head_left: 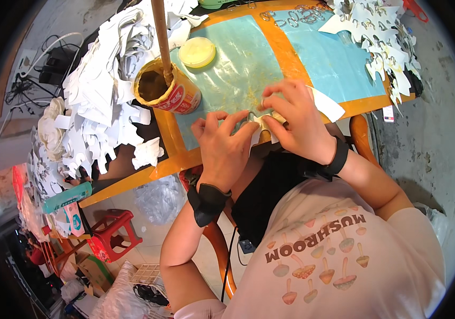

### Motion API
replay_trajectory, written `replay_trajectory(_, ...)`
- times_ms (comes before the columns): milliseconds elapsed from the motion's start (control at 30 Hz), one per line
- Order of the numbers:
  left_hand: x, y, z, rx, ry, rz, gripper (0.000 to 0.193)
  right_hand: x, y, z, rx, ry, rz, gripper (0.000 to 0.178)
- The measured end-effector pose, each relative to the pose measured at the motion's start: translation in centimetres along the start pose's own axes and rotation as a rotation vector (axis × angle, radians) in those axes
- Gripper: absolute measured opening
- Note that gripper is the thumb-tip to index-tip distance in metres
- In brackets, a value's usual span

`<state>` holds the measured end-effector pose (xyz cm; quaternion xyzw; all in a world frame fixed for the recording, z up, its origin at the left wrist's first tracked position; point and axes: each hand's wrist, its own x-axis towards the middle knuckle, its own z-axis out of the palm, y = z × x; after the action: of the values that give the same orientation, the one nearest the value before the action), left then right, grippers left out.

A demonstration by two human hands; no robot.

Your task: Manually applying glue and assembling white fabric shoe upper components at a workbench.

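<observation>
At the near edge of the table, both my hands hold a small white piece of sheet material. My left hand pinches its left end, where a bit of a thin metal ring shows by the fingertips. My right hand has its thumb pressed on the piece and its fingers curled above; they hide part of it. A white strip sticks out to the right from beneath my right hand. Left of the hands stands a tub of yellowish glue with a wooden stick upright in it.
A round yellow-smeared lid lies behind the tub on the blue sheet. White cut pieces heap up at left. Metal rings lie at the back, beside a pile of ringed white pieces. A red stool stands below left.
</observation>
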<state>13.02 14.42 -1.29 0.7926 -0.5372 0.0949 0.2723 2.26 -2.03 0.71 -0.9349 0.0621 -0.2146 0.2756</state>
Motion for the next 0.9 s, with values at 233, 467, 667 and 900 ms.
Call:
replay_trajectory(233,-0.1,0.0,0.3,0.005,0.036,-0.001,0.026,0.5,-0.4,1.3,0.008,0.037,0.074,0.006)
replay_trajectory(467,-0.2,-0.3,0.5,-0.024,0.026,-0.003,0.017,0.7,-0.4,1.6,-0.005,0.027,0.06,0.006)
replay_trajectory(667,-0.1,-0.1,0.1,-0.022,0.03,-0.009,0.02,0.4,-0.1,1.1,-0.014,0.075,0.045,0.01)
replay_trajectory(900,-0.2,-0.1,0.2,0.036,0.038,0.016,0.024,1.8,0.0,0.4,-0.044,-0.008,0.05,0.017)
